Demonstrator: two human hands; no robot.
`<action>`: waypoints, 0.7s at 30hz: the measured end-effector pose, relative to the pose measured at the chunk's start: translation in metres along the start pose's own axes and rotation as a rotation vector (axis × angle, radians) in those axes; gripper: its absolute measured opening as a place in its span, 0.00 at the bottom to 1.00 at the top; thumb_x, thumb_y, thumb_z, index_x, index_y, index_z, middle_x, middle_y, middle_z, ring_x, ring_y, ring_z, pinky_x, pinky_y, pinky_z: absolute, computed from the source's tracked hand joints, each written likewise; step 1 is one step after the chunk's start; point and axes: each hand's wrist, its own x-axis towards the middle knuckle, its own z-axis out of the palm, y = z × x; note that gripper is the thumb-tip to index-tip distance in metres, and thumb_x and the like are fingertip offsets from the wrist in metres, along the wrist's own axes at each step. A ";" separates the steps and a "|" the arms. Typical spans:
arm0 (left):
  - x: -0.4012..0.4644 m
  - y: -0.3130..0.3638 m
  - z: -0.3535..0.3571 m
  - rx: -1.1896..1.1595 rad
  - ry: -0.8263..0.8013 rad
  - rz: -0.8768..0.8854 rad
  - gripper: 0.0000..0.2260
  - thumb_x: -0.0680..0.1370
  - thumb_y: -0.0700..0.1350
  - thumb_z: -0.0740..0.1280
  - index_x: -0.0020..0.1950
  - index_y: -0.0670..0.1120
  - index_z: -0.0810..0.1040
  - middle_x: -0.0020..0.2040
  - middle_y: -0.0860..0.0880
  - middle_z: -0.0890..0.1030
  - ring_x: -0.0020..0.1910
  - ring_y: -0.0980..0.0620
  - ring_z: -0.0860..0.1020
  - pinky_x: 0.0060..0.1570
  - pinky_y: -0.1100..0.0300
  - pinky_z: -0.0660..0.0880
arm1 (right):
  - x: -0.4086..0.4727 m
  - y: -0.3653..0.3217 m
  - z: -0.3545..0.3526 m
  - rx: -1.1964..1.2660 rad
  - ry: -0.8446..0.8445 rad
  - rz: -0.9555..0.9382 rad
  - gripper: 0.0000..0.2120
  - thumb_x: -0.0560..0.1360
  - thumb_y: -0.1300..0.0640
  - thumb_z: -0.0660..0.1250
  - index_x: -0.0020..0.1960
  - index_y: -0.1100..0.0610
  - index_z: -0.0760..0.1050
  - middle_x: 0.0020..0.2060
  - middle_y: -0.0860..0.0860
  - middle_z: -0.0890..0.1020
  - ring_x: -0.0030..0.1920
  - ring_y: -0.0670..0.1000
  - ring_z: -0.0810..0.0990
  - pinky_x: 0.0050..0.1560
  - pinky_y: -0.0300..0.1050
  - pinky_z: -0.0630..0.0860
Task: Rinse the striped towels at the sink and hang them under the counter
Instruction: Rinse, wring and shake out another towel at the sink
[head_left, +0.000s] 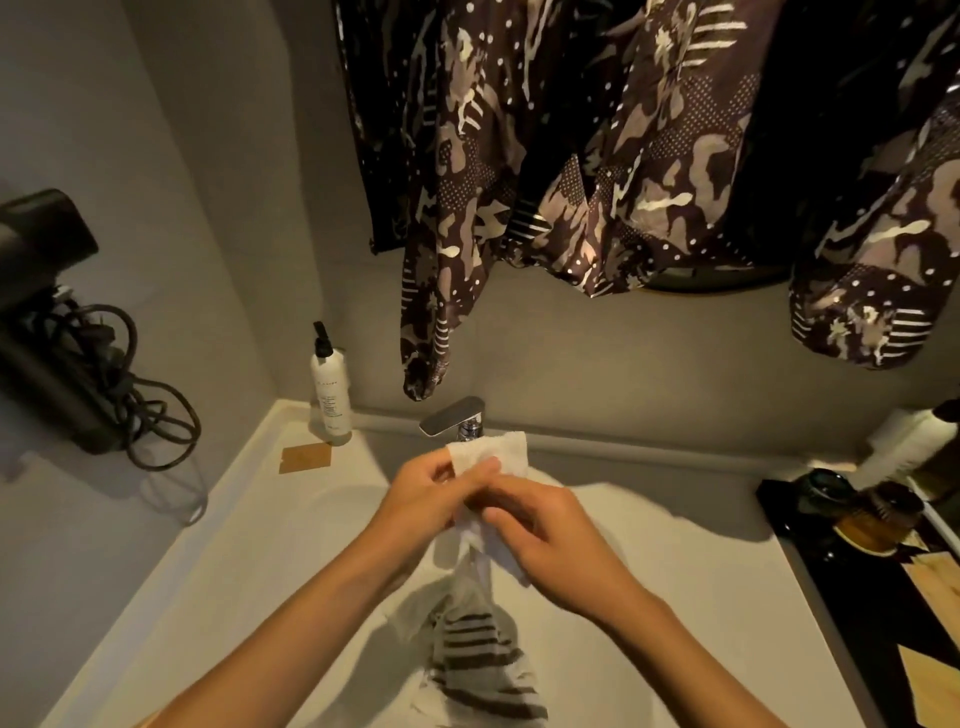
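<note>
A white towel with dark stripes (480, 660) hangs over the white sink (249, 545), its plain top end sticking up just below the chrome faucet (453, 415). My left hand (426, 493) grips the towel's upper part from the left. My right hand (545, 535) is closed on the same stretch of towel from the right, touching the left hand. The striped lower end droops toward the bottom of the view. No water stream is visible.
A pump bottle (331, 384) and a tan card (305, 459) stand at the sink's back left. A black device with coiled cords (67, 343) hangs on the left wall. Patterned dark cloth (571, 171) hangs above the faucet. A dark tray with jars (852, 509) sits right.
</note>
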 end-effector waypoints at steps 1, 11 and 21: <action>0.001 -0.001 -0.003 0.017 0.055 0.016 0.10 0.80 0.42 0.70 0.60 0.42 0.84 0.51 0.44 0.88 0.52 0.45 0.86 0.49 0.53 0.82 | -0.007 0.003 -0.011 0.035 0.005 -0.001 0.14 0.79 0.62 0.65 0.57 0.48 0.84 0.49 0.42 0.87 0.49 0.42 0.84 0.53 0.38 0.80; -0.026 0.062 0.014 -0.182 -0.199 0.040 0.13 0.80 0.42 0.59 0.49 0.46 0.83 0.44 0.42 0.82 0.43 0.45 0.80 0.42 0.54 0.76 | -0.018 0.076 -0.035 1.102 0.008 0.523 0.43 0.57 0.41 0.83 0.67 0.53 0.75 0.66 0.52 0.79 0.67 0.51 0.75 0.72 0.56 0.65; -0.049 0.037 0.000 0.655 0.017 0.127 0.23 0.70 0.52 0.77 0.62 0.52 0.75 0.57 0.53 0.82 0.56 0.54 0.81 0.55 0.52 0.81 | -0.039 0.060 -0.044 0.355 0.277 0.045 0.10 0.77 0.60 0.70 0.57 0.52 0.82 0.52 0.44 0.85 0.55 0.45 0.82 0.57 0.43 0.78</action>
